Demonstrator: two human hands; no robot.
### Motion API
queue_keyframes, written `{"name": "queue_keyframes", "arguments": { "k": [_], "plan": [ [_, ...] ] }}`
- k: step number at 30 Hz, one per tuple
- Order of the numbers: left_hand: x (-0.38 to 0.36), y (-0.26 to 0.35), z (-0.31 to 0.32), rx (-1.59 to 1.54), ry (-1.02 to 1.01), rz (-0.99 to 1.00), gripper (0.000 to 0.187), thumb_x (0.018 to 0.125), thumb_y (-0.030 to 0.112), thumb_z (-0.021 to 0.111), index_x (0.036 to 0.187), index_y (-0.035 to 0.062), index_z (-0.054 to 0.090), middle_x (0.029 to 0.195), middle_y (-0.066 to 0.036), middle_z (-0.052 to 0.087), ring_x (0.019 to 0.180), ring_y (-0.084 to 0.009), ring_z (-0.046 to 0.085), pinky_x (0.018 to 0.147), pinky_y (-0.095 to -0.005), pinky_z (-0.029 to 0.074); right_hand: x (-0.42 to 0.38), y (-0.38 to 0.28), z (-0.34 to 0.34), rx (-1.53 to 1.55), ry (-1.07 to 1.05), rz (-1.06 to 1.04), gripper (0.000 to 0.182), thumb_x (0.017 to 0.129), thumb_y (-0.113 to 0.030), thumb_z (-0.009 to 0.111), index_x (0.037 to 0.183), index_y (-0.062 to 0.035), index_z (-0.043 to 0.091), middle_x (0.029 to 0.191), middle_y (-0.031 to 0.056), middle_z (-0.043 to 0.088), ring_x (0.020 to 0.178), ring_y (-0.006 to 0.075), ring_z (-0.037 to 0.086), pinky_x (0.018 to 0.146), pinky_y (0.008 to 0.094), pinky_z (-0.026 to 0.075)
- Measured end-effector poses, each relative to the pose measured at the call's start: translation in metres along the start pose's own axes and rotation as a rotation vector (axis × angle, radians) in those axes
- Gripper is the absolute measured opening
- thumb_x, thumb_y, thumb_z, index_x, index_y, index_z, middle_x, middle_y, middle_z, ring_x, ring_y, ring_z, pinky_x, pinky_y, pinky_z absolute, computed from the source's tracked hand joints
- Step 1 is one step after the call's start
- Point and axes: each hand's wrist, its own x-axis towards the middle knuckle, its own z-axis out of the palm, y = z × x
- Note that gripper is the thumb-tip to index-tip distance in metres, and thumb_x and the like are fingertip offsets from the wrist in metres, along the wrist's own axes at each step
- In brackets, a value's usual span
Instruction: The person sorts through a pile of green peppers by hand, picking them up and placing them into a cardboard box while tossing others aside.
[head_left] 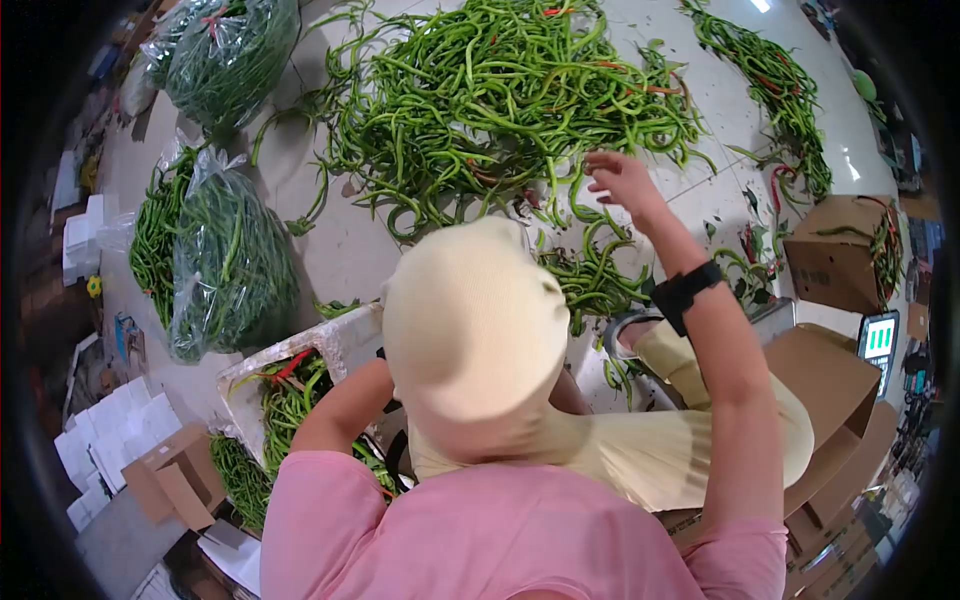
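Loose long green peppers (pixel 470 90), with a few red ones, lie in a broad heap on the tiled floor. My right hand (pixel 618 185) is raised at the heap's lower right edge, fingers apart and slightly bent, with nothing seen in it. A black band (pixel 685 292) is on that wrist. A smaller pile of peppers (pixel 595 275) lies below this hand. My left forearm (pixel 350 400) passes over a pepper-filled white box (pixel 250 375). My left hand is hidden behind my large raised knee (pixel 480 320) in cream cloth.
Clear bags of green peppers (pixel 235 250) stand at the left and upper left. More peppers (pixel 765 80) lie at the upper right. On the right are a cardboard box (pixel 835 255), an open carton (pixel 820 375) and a lit display (pixel 880 340). White boxes (pixel 120 430) are lower left.
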Motion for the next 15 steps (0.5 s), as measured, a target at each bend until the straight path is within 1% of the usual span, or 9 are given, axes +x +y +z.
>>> {"name": "queue_keyframes", "arguments": {
  "k": [1, 4, 7, 8, 10, 11, 12, 14, 15],
  "plan": [
    [0.001, -0.003, 0.002, 0.035, -0.012, -0.016, 0.025, 0.083, 0.019, 0.057, 0.099, 0.0012, 0.064, 0.085, -0.007, 0.063, 0.077, -0.0112, 0.057, 0.068, -0.0253, 0.048, 0.011, 0.013, 0.005, -0.001, 0.007, 0.018, 0.036, 0.082, -0.010, 0.051, 0.118, -0.0070, 0.054, 0.110, 0.0050, 0.059, 0.082, 0.0145, 0.060, 0.068, 0.0275, 0.049],
    [0.003, -0.002, -0.003, 0.149, -0.049, -0.038, 0.026, 0.083, 0.020, 0.057, 0.101, 0.0007, 0.062, 0.089, -0.007, 0.063, 0.081, -0.0119, 0.058, 0.071, -0.0259, 0.048, 0.054, 0.046, 0.019, -0.173, 0.081, -0.192, 0.039, 0.080, -0.007, 0.051, 0.119, -0.0060, 0.053, 0.113, 0.0061, 0.057, 0.081, 0.0148, 0.060, 0.067, 0.0265, 0.050],
    [-0.001, 0.014, -0.014, 0.312, -0.089, -0.035, 0.029, 0.083, 0.020, 0.058, 0.103, 0.0001, 0.061, 0.093, -0.008, 0.063, 0.086, -0.0126, 0.058, 0.073, -0.0266, 0.048, 0.107, 0.055, 0.041, -0.313, 0.157, -0.416, 0.042, 0.077, -0.004, 0.053, 0.120, -0.0053, 0.052, 0.114, 0.0079, 0.057, 0.081, 0.0147, 0.059, 0.069, 0.0259, 0.049],
    [-0.005, 0.026, -0.021, 0.387, -0.103, -0.027, 0.029, 0.083, 0.020, 0.058, 0.104, -0.0001, 0.061, 0.094, -0.009, 0.063, 0.087, -0.0128, 0.058, 0.074, -0.0268, 0.048, 0.121, 0.053, 0.048, -0.369, 0.197, -0.484, 0.045, 0.076, -0.005, 0.055, 0.120, -0.0063, 0.051, 0.117, 0.0126, 0.055, 0.083, 0.0208, 0.061, 0.072, 0.0297, 0.050],
    [-0.005, 0.056, -0.047, 0.589, -0.099, 0.017, 0.031, 0.083, 0.020, 0.058, 0.106, -0.0004, 0.060, 0.097, -0.009, 0.063, 0.090, -0.0133, 0.059, 0.076, -0.0272, 0.048, 0.143, 0.053, 0.061, -0.504, 0.267, -0.549, 0.041, 0.076, -0.007, 0.055, 0.117, -0.0070, 0.053, 0.115, 0.0155, 0.055, 0.095, 0.0293, 0.057, 0.080, 0.0349, 0.046],
    [0.006, 0.067, -0.063, 0.607, -0.053, 0.065, 0.032, 0.083, 0.020, 0.058, 0.106, -0.0006, 0.059, 0.098, -0.010, 0.063, 0.091, -0.0135, 0.059, 0.077, -0.0275, 0.048, 0.151, 0.054, 0.065, -0.576, 0.302, -0.577, 0.039, 0.076, -0.007, 0.056, 0.115, -0.0073, 0.054, 0.115, 0.0169, 0.055, 0.101, 0.0336, 0.055, 0.085, 0.0375, 0.044],
    [0.025, 0.071, -0.080, 0.525, 0.001, 0.114, 0.032, 0.083, 0.020, 0.058, 0.107, -0.0008, 0.059, 0.099, -0.010, 0.063, 0.093, -0.0137, 0.059, 0.078, -0.0277, 0.048, 0.150, 0.046, 0.064, -0.630, 0.219, -0.385, 0.031, 0.077, -0.010, 0.059, 0.107, -0.0060, 0.059, 0.107, 0.0157, 0.059, 0.096, 0.0333, 0.057, 0.081, 0.0397, 0.046],
    [0.082, 0.061, -0.110, -0.193, 0.100, 0.296, 0.039, 0.086, 0.023, 0.056, 0.115, -0.0023, 0.052, 0.110, -0.013, 0.059, 0.098, -0.0156, 0.057, 0.082, -0.0299, 0.047, 0.149, 0.053, 0.067, -0.598, 0.159, -0.369, 0.023, 0.077, -0.010, 0.060, 0.099, -0.0044, 0.062, 0.097, 0.0156, 0.062, 0.089, 0.0342, 0.058, 0.076, 0.0399, 0.047],
    [0.082, 0.090, -0.120, -0.580, 0.150, 0.365, 0.033, 0.087, 0.024, 0.055, 0.109, -0.0012, 0.054, 0.099, -0.009, 0.061, 0.086, -0.0175, 0.059, 0.077, -0.0315, 0.048, 0.146, 0.056, 0.071, -0.579, 0.128, -0.365, 0.019, 0.077, -0.010, 0.061, 0.094, -0.0036, 0.063, 0.092, 0.0156, 0.063, 0.086, 0.0347, 0.059, 0.074, 0.0400, 0.047]
  ]
}}
